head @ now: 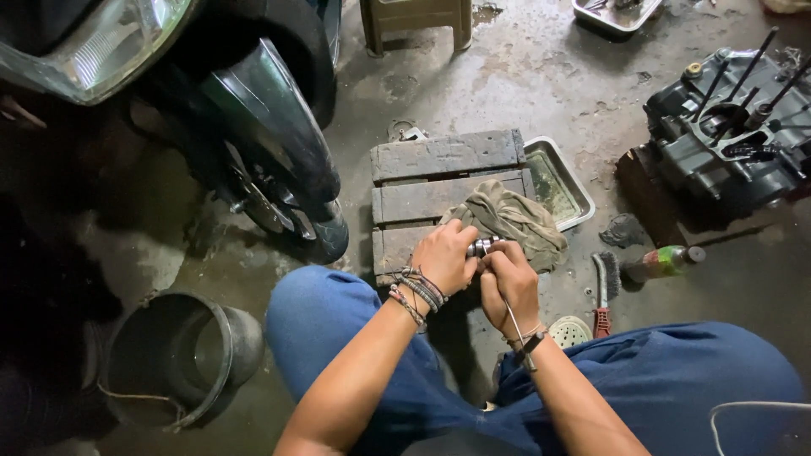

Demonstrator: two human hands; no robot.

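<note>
The small metal part (481, 247) is clasped by the left hand (443, 256) while a thin tool (517, 325), gripped in the right hand (509, 283), should be worked steadily over the rag (515, 221).

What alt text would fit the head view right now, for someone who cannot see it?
Seen from above, the left hand and right hand together grip a small metal cylindrical part over a wooden pallet block draped with a rag. Around it on the concrete floor are a motorcycle front wheel, a metal tray, a wire brush and an engine block.
</note>
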